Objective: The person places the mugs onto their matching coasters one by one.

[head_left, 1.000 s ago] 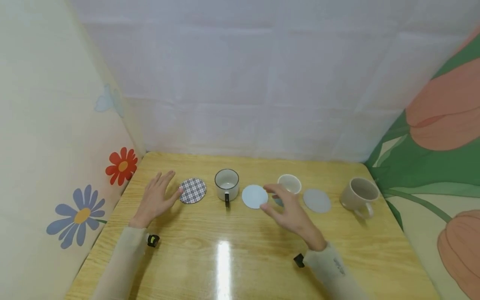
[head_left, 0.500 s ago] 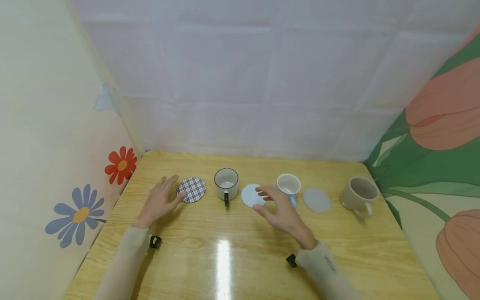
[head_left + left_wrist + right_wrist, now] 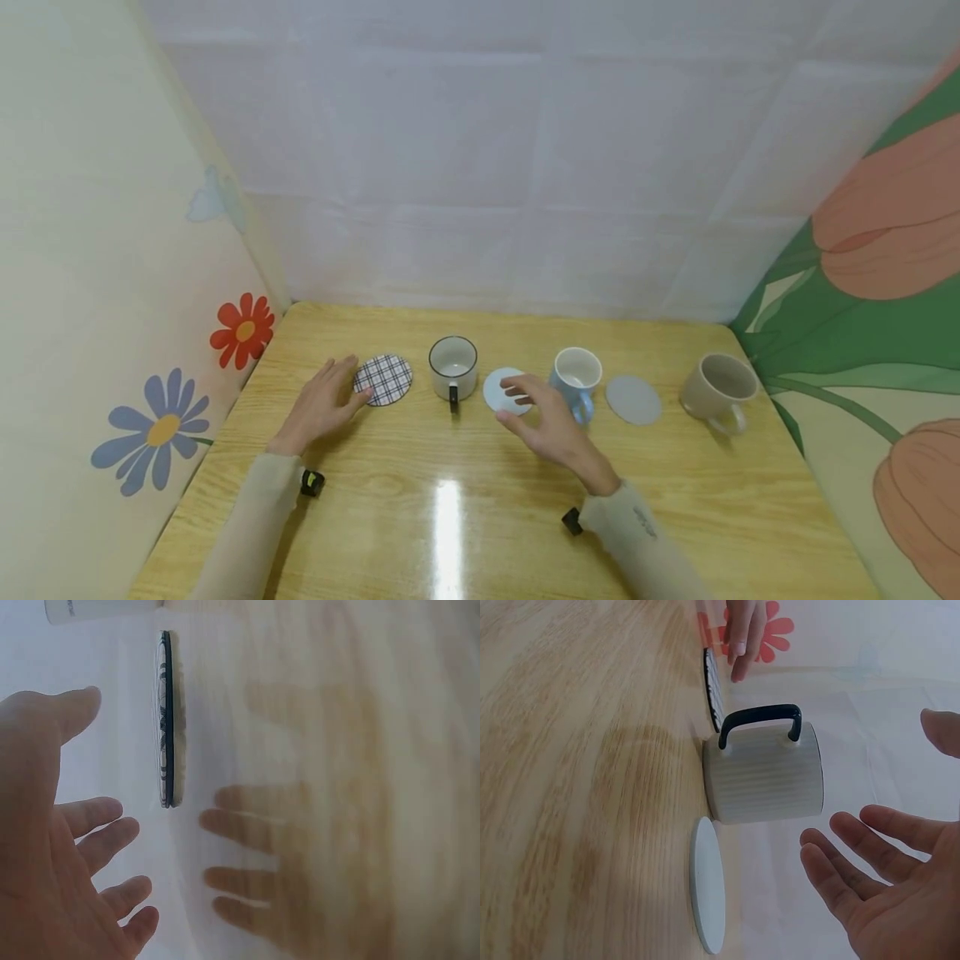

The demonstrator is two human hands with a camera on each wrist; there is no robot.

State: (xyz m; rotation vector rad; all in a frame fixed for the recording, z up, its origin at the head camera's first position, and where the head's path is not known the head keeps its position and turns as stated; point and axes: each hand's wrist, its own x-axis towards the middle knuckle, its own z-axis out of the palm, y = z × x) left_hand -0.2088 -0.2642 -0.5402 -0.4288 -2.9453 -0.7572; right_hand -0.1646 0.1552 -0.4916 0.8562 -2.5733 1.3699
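Observation:
My left hand (image 3: 318, 408) hovers at the left edge of a plaid coaster (image 3: 384, 380), fingers spread and holding nothing; the left wrist view shows the coaster (image 3: 165, 720) edge-on, apart from the fingers. Over a light blue coaster (image 3: 495, 392) hangs my right hand (image 3: 551, 425), thumb and fingers apart, partly hiding it. Between the two coasters stands a white mug (image 3: 453, 371) with a black rim and black handle; in the right wrist view this mug (image 3: 769, 776) is not touched. Just beyond the right hand is a blue mug (image 3: 576, 379), white inside, its handle toward me.
A grey coaster (image 3: 633, 400) lies right of the blue mug. Farther right stands a beige mug (image 3: 718, 387), handle toward the front right. All rest on a wooden table (image 3: 375, 517). A white cloth (image 3: 480, 167) closes the back, with patterned cloths at both sides.
My right hand has moved left and slightly forward of the blue mug, uncovering the mug's body and handle. My left hand has shifted slightly right and down. The mugs and coasters stay in place.

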